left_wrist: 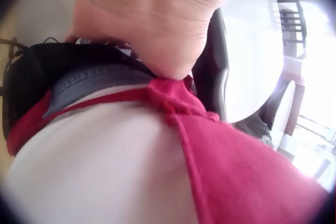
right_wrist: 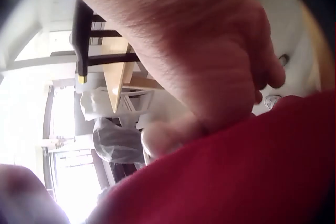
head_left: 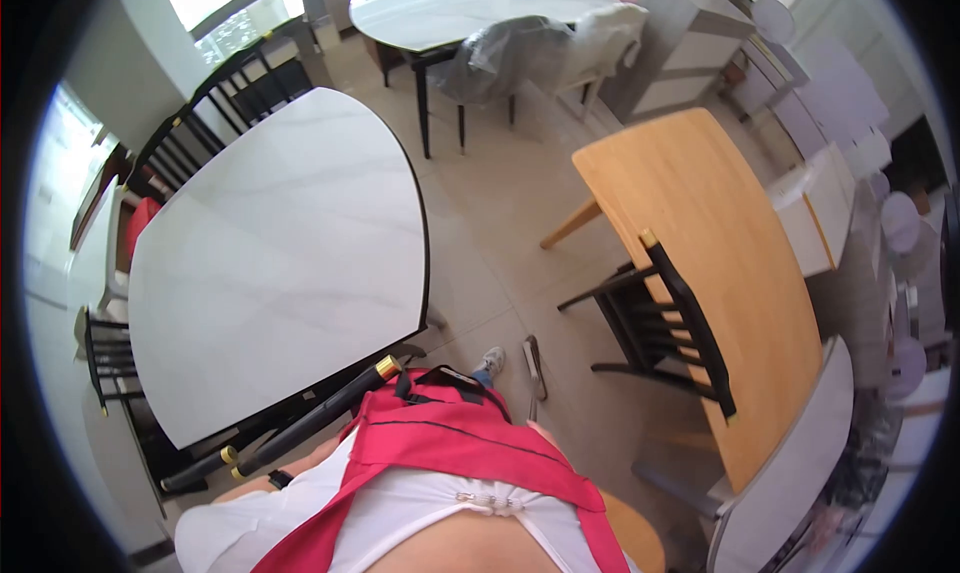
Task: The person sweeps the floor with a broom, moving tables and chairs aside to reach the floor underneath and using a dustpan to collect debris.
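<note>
1. Far left, the white table [head_left: 270, 253] stands just ahead of the person. A black chair [head_left: 310, 418] with a gold-capped rail is tucked against its near edge.
2. The left hand [left_wrist: 152, 19] sits at the left hip, its heel pressed on the bunched edge of the red apron [head_left: 450, 443]. Its fingers run out of sight toward something dark at the waist, so I cannot tell how far they curl or whether they hold anything.
3. The red apron is worn on the body over a white shirt [head_left: 400, 523], in the near middle of the scene, between the two hands.
4. The right hand [right_wrist: 210, 50] lies on the right side of the apron, thumb against the cloth and fingers loosely bent. I cannot tell whether it pinches the fabric or only rests on it.
5. Judging by both hands at the waist, the step in hand looks like adjusting the apron on the body. A further move would call for a firm hold of the cloth on each side, found by feel, as the head view barely shows the hands.
6. To the right, a second black chair [head_left: 660, 323] stands at the near-left edge of the wooden table [head_left: 720, 273].
7. The only container that can be made out is a pale cabinet [head_left: 690, 43] at the far right. Its fronts are closed and its contents hidden.
</note>
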`<state>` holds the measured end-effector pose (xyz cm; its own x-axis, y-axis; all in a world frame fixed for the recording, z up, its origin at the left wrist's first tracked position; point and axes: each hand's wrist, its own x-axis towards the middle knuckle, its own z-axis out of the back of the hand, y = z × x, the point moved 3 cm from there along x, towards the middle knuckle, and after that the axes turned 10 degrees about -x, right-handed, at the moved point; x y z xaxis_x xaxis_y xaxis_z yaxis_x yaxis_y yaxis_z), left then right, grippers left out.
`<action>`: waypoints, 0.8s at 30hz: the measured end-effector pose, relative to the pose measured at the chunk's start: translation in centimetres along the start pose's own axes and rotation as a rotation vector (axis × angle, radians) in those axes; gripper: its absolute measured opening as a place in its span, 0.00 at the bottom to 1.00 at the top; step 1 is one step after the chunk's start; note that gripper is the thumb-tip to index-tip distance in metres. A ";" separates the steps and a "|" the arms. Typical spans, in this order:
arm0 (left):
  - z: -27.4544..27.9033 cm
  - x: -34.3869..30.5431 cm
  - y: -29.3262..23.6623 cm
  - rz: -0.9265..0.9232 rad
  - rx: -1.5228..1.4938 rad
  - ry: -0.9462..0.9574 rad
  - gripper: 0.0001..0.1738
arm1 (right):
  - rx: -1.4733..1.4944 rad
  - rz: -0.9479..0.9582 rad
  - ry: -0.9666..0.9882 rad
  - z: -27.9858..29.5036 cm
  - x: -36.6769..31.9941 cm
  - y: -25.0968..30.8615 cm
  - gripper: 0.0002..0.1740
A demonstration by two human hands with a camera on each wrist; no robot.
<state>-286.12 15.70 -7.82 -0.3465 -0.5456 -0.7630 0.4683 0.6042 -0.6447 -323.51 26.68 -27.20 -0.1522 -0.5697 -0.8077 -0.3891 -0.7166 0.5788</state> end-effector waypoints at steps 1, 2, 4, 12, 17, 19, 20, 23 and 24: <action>-0.7 0.7 -1.0 -0.011 0.007 0.008 0.19 | -0.008 -0.046 0.031 0.2 0.2 1.1 0.21; -1.2 1.2 -1.8 -0.017 0.017 0.015 0.19 | -0.028 -0.076 0.054 0.6 0.2 2.3 0.21; -2.2 2.4 -3.2 -0.025 0.048 0.032 0.19 | -0.063 -0.123 0.091 1.6 0.4 4.2 0.22; -4.7 7.2 -8.8 -0.050 0.119 0.111 0.20 | -0.168 -0.200 0.149 4.3 1.2 10.8 0.23; -4.0 9.7 -11.4 -0.045 0.104 0.134 0.20 | -0.158 -0.194 0.163 5.9 1.5 14.9 0.23; -3.8 9.9 -12.4 -0.027 0.023 0.097 0.20 | -0.089 -0.203 0.219 7.1 1.5 16.6 0.26; -3.7 10.1 -13.2 -0.013 -0.036 0.071 0.20 | -0.062 -0.207 0.257 7.2 1.7 17.7 0.27; -4.3 10.3 -17.7 0.036 -0.311 0.076 0.23 | -0.060 -0.166 0.269 6.1 1.1 21.3 0.30; -3.6 11.2 -18.6 0.008 -0.222 0.050 0.24 | -0.027 -0.140 0.254 5.1 0.4 22.9 0.30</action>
<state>-301.64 0.46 -4.59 -0.3855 -0.5141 -0.7662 0.2829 0.7246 -0.6284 -337.15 12.06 -14.83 0.1347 -0.5449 -0.8276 -0.3659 -0.8035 0.4695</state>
